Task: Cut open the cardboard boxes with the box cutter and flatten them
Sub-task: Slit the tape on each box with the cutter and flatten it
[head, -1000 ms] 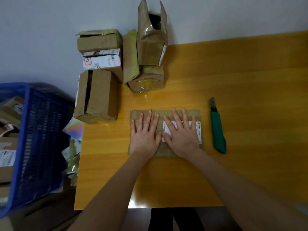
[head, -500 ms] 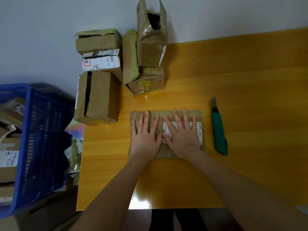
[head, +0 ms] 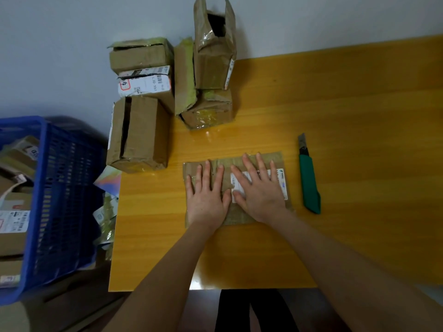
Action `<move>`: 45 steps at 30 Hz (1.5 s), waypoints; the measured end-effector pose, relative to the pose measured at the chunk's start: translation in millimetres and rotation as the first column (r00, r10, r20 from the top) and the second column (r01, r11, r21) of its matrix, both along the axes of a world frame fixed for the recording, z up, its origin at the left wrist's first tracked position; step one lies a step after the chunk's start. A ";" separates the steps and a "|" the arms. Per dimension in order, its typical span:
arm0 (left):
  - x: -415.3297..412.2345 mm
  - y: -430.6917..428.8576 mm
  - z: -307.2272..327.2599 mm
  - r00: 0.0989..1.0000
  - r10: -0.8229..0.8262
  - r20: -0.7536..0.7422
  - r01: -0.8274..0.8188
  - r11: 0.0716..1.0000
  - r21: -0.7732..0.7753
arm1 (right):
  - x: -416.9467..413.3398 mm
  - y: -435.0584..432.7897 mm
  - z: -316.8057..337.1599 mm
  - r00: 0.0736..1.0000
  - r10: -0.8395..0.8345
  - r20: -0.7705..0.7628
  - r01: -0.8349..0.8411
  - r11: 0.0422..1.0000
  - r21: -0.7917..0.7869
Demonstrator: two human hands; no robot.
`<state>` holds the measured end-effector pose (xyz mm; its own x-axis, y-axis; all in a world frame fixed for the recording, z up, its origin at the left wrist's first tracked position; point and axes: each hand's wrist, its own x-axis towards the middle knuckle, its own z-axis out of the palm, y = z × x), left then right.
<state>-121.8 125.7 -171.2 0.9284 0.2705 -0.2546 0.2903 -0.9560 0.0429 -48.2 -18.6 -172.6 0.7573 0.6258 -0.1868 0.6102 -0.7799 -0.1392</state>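
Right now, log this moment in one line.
left hand: pressing flattened box | right hand: pressing it | box cutter: on table, untouched

You can read "L30 551" beside barcodes on the white shipping label [head: 145,83] of a box [head: 166,98] at the desk's [head: 347,104] far left. A red-framed character sits at the label's left end. The print on the sticker [head: 281,183] under your right hand [head: 260,195] is too small to read.

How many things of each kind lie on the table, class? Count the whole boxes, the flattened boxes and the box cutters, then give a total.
Whole boxes: 6
Flattened boxes: 1
Box cutters: 1
Total: 8
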 end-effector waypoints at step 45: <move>179.4 -259.8 179.7 0.880 0.468 -0.081 -0.274 0.359 -0.892 | 97.9 -345.4 190.7 0.449 -0.649 -0.615 0.877 0.190 0.440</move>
